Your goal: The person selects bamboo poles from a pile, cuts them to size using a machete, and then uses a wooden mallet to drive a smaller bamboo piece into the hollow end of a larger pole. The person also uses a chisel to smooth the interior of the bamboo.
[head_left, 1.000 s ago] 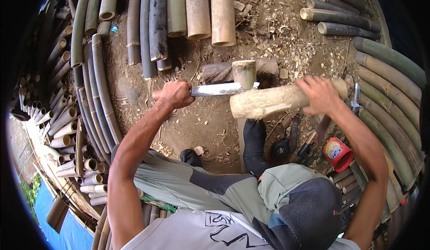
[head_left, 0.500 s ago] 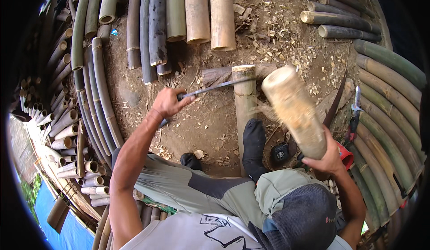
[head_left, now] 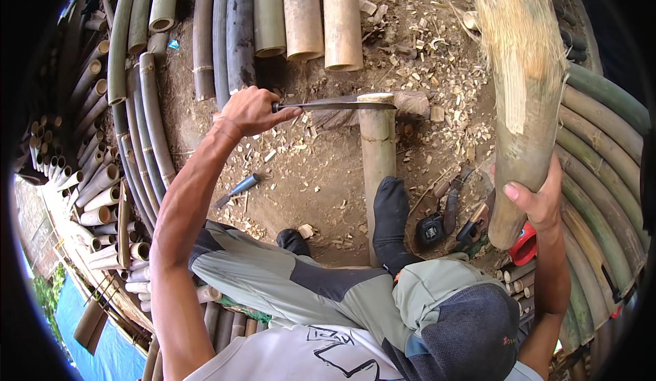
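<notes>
My left hand point(head_left: 251, 110) is closed round the dark handle of a long knife point(head_left: 342, 105). Its blade lies across the pale top end of a bamboo pole point(head_left: 378, 148) on the ground in front of me. My right hand point(head_left: 536, 196) grips the narrow lower end of a thick club point(head_left: 523, 87), which is raised at the right, close to the camera. The club's side is worn and frayed to pale fibres. A foot in a black sock point(head_left: 389, 210) rests against the pole. Behind the pole's top end lies a short brown log point(head_left: 413, 104).
A blue-handled tool point(head_left: 236, 189) lies on the dirt at left. Right of my foot are a black tape measure point(head_left: 430, 229) and a red object point(head_left: 523, 246). Bamboo lengths lie ahead point(head_left: 304, 19), along the left point(head_left: 157, 128) and right point(head_left: 594, 162). Wood chips litter the ground.
The club has swung up and to the right, away from the pole's top. My left hand has moved up slightly, and the knife blade now lies more level across the pole end.
</notes>
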`<action>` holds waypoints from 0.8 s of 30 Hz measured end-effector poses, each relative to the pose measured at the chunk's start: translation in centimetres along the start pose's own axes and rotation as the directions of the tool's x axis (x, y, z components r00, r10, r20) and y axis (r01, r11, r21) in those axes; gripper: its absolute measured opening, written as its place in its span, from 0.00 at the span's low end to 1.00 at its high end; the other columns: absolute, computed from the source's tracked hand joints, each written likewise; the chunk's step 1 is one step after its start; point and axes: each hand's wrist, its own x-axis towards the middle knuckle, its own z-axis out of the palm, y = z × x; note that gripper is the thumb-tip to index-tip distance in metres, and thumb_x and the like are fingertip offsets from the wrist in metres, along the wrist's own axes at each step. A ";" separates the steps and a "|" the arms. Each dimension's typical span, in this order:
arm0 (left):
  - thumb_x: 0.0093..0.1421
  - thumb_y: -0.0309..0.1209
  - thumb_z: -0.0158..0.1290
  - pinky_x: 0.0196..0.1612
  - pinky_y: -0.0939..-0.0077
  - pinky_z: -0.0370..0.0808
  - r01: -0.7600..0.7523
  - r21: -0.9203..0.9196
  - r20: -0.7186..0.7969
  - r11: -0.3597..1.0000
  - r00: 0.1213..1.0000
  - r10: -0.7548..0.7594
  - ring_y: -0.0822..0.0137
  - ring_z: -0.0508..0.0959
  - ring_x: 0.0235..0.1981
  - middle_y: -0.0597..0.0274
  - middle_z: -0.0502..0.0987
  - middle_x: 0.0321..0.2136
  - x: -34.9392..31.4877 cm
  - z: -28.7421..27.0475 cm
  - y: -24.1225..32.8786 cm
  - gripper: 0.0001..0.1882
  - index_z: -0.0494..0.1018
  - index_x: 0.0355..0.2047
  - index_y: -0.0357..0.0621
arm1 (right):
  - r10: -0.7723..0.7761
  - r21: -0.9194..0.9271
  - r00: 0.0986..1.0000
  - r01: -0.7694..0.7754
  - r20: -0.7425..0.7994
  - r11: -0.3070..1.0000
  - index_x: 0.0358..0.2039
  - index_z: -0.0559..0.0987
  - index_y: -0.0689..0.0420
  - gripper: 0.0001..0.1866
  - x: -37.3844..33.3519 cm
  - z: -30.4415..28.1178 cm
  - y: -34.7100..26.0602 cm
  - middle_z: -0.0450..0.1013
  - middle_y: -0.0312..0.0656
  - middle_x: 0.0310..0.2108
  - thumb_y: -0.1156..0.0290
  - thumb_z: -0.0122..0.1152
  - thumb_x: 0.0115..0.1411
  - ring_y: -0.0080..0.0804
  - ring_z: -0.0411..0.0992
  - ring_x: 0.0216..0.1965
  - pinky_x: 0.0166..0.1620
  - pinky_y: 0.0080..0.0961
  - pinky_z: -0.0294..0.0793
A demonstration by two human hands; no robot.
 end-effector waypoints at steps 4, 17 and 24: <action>0.51 0.78 0.43 0.19 0.64 0.67 -0.027 -0.011 -0.037 1.000 0.999 0.027 0.63 0.69 0.11 0.61 0.65 0.07 0.0 0.3 -0.4 0.46 0.84 0.26 0.43 | -0.009 0.096 1.000 0.010 -0.003 0.995 0.61 0.60 0.65 0.46 1.2 1.6 -1.3 0.70 0.47 0.49 0.65 0.72 0.44 0.34 0.72 0.47 0.52 0.31 0.72; 0.53 0.73 0.48 0.29 0.59 0.75 -0.024 -0.023 -0.026 0.999 0.999 0.024 0.52 0.78 0.19 0.51 0.73 0.12 0.4 1.1 0.1 0.41 0.84 0.32 0.43 | -0.120 -0.550 0.979 0.192 0.165 0.813 0.69 0.54 0.60 0.53 5.8 9.1 3.6 0.68 0.61 0.56 0.65 0.75 0.46 0.52 0.75 0.51 0.56 0.42 0.75; 0.52 0.76 0.45 0.32 0.56 0.75 0.016 -0.040 0.077 0.999 0.997 -0.013 0.52 0.80 0.23 0.49 0.77 0.16 0.7 0.9 0.4 0.44 0.84 0.35 0.45 | -0.511 -0.067 0.779 0.525 -0.363 0.849 0.59 0.60 0.61 0.37 5.9 9.3 2.1 0.69 0.50 0.46 0.65 0.66 0.51 0.43 0.74 0.45 0.50 0.38 0.77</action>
